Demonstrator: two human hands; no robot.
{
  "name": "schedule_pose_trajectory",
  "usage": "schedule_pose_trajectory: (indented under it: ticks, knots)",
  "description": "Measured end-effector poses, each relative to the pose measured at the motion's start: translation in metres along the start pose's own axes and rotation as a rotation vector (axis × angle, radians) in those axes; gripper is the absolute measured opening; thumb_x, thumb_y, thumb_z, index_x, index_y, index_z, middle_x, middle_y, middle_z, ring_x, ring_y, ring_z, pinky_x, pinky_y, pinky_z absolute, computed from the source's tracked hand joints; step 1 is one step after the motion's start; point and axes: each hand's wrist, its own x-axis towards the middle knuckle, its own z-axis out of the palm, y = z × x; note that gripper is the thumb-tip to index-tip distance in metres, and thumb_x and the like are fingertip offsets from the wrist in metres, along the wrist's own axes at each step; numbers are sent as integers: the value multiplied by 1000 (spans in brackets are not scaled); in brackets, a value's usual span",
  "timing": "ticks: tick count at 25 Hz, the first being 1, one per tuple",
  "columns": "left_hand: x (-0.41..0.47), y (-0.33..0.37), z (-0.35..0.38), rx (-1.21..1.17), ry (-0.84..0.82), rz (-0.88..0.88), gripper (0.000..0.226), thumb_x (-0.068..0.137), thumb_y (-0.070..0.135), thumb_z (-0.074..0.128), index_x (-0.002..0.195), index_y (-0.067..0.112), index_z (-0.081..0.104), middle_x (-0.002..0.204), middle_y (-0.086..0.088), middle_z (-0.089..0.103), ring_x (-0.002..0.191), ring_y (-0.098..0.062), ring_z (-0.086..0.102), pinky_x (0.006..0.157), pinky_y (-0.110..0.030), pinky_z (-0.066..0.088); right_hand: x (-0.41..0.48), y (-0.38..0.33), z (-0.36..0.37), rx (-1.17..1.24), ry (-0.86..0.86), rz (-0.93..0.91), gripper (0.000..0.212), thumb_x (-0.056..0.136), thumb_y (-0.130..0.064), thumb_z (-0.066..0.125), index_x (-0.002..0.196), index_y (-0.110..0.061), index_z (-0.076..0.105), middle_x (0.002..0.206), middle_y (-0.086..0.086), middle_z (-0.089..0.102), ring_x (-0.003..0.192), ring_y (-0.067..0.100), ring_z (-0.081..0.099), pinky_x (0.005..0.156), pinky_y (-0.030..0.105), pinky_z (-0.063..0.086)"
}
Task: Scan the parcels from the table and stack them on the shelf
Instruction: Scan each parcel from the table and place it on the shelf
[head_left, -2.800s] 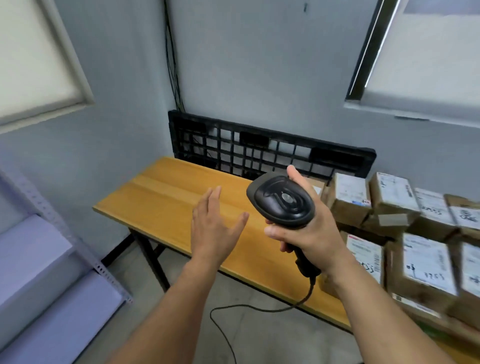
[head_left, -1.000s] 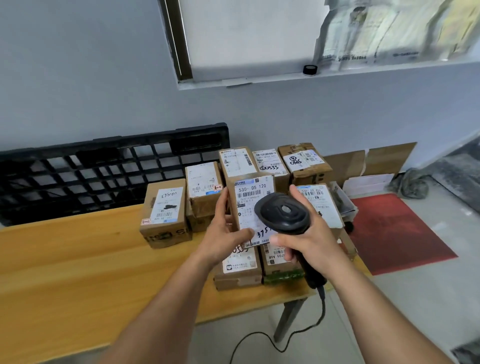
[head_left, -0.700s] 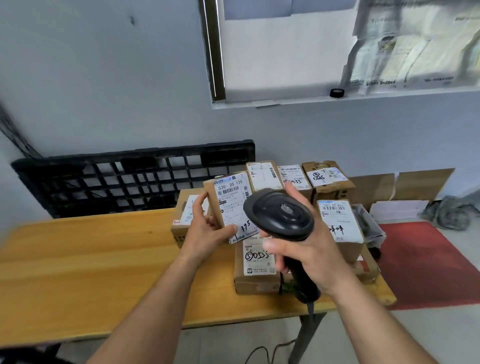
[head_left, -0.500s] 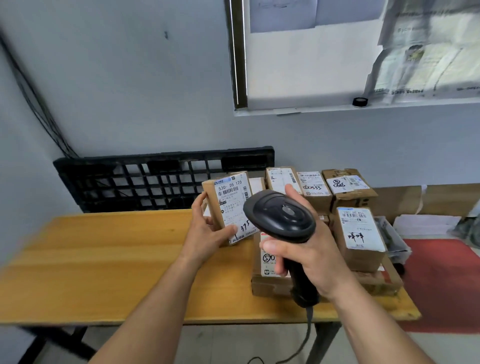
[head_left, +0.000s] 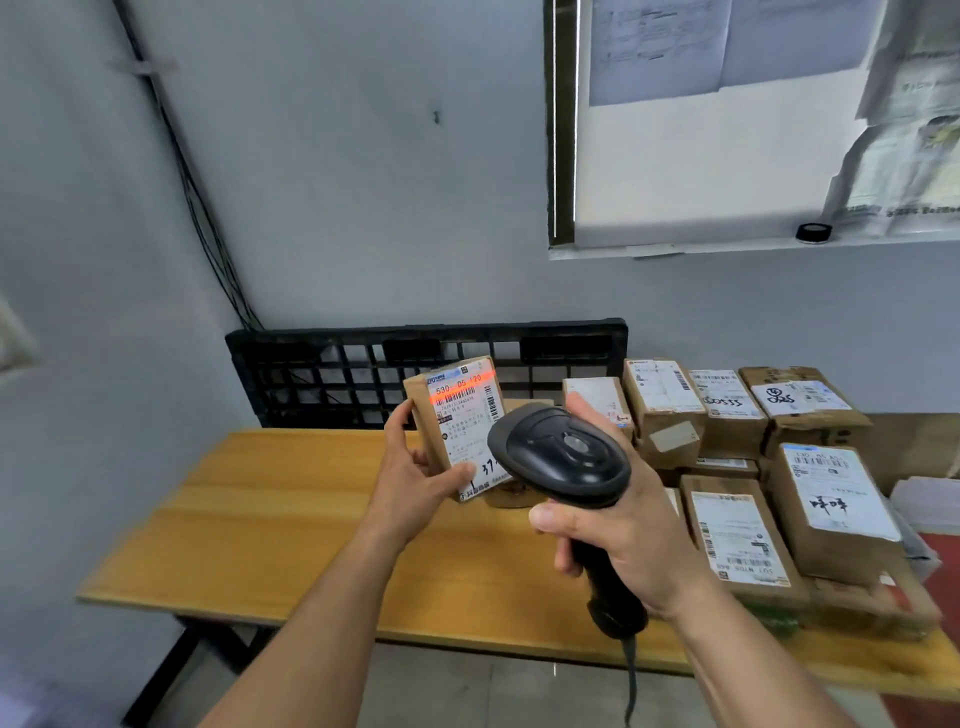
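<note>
Left hand (head_left: 415, 486) grips parcel (head_left: 457, 423), right hand (head_left: 618, 540) grips scanner (head_left: 563, 460)

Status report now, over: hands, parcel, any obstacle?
Left hand holds parcel upright. Right hand grips scanner; red beam on label. Nothing blocks it.

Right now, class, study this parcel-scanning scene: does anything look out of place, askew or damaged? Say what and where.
The paper sheets over the window, upper right, are crumpled and sagging. A black pallet stands on edge against the wall along the table's back, an odd place for it. The held parcel looks intact.
</note>
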Motion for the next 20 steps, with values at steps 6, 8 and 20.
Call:
schedule_pose_trajectory:
  ticks: [6, 8, 20]
  knots:
    - [-13, -20, -94, 6, 66, -12, 99, 76, 6, 79, 144, 37, 15, 101, -7, 67, 92, -15, 68, 67, -21, 56, 6, -10, 91, 7, -74, 1, 103, 74, 3, 80, 149, -39, 23, 70, 4, 71, 45, 28, 57, 47, 37, 51]
    - [-20, -28, -129, 23, 79, -11, 100, 76, 9, 79, 146, 38, 13, 103, -5, 68, 93, -14, 68, 74, -26, 57, 6, -14, 125, 6, -82, -9, 104, 70, -4, 83, 146, -44, 25, 77, 7, 72, 47, 28, 58, 48, 39, 52]
    - [-80, -37, -326, 102, 320, 72, 93, 80, 25, 78, 145, 44, 14, 98, 14, 61, 96, -6, 63, 90, -34, 51, 18, -42, 292, -68, -120, -108, 111, 55, -29, 93, 142, -54, 28, 110, 14, 66, 54, 28, 64, 50, 36, 55]
